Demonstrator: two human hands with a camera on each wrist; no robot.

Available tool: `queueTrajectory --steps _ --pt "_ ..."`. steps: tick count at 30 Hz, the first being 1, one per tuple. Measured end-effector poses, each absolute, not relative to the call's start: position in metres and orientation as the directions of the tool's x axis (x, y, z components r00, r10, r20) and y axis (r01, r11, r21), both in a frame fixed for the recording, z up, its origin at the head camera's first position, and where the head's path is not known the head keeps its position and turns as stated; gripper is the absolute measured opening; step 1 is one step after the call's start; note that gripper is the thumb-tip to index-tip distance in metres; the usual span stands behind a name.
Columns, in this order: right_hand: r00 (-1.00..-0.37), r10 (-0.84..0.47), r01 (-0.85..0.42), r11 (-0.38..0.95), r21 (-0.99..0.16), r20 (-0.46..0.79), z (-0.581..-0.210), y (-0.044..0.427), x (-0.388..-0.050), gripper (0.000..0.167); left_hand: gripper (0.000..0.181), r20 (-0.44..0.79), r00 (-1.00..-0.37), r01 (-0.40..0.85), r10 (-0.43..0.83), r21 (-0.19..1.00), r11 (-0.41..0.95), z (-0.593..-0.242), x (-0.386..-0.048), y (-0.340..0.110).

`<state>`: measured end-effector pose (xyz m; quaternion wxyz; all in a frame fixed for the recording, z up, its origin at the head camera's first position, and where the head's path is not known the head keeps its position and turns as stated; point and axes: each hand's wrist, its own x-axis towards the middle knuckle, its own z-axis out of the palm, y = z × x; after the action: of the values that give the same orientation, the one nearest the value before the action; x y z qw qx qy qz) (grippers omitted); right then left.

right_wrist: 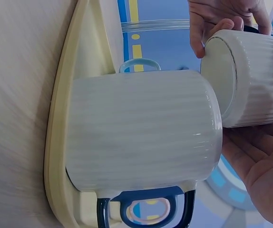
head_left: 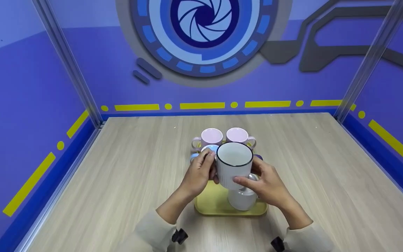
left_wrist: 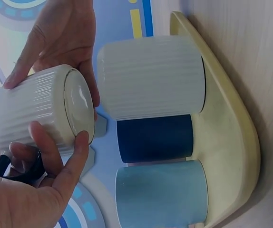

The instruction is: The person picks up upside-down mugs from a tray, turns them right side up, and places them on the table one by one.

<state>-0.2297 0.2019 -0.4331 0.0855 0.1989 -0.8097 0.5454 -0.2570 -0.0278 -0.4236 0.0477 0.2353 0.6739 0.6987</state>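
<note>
Both hands hold a white ribbed mug (head_left: 234, 171) above the tray, its black-rimmed mouth facing up. My left hand (head_left: 197, 173) has its fingers curled round the mug's dark handle (left_wrist: 32, 168), with fingertips against the wall and base. On the opposite side, my right hand (head_left: 269, 183) grips the mug's body between thumb and fingers. Below it, a second white ribbed mug (right_wrist: 141, 133) stands upside down on the yellow tray (head_left: 210, 204), its black rim against the tray and its dark handle (right_wrist: 189, 206) to the side.
Behind the held mug, two pink mugs (head_left: 212, 135) stand side by side at the tray's far end. A light blue mug (left_wrist: 162, 194) and a dark blue mug (left_wrist: 155, 137) stand between, mostly hidden in the head view. Blue panels (head_left: 93, 63) border the wooden table (head_left: 135, 168).
</note>
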Motion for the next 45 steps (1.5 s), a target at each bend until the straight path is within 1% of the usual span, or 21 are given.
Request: queueTrajectory --steps 8,25,32,39,45 --pt "-0.91 -0.24 -0.406 0.34 -0.848 0.339 -0.434 0.201 -0.229 0.059 0.04 0.236 -0.9 0.21 0.368 0.972 -0.11 -0.423 -0.255 -0.028" --pt "-0.915 -0.252 -0.384 0.317 -0.867 0.314 -0.432 0.191 -0.224 0.068 0.036 0.227 -0.907 0.206 0.355 0.974 -0.096 -0.424 -0.249 -0.042" --pt "-0.897 -0.256 -0.431 0.32 -0.843 0.361 -0.431 0.18 -0.221 0.067 0.04 0.253 -0.904 0.236 0.344 0.967 -0.091 -0.425 -0.246 -0.053" --pt "-0.885 -0.247 -0.461 0.337 -0.821 0.396 -0.433 0.169 -0.22 0.066 0.039 0.237 -0.913 0.227 0.333 0.971 -0.07 -0.424 -0.242 -0.065" --pt "-0.872 -0.19 -0.49 0.366 -0.792 0.452 -0.431 0.157 -0.219 0.067 0.041 0.234 -0.919 0.225 0.317 0.972 -0.064 -0.426 -0.238 -0.078"
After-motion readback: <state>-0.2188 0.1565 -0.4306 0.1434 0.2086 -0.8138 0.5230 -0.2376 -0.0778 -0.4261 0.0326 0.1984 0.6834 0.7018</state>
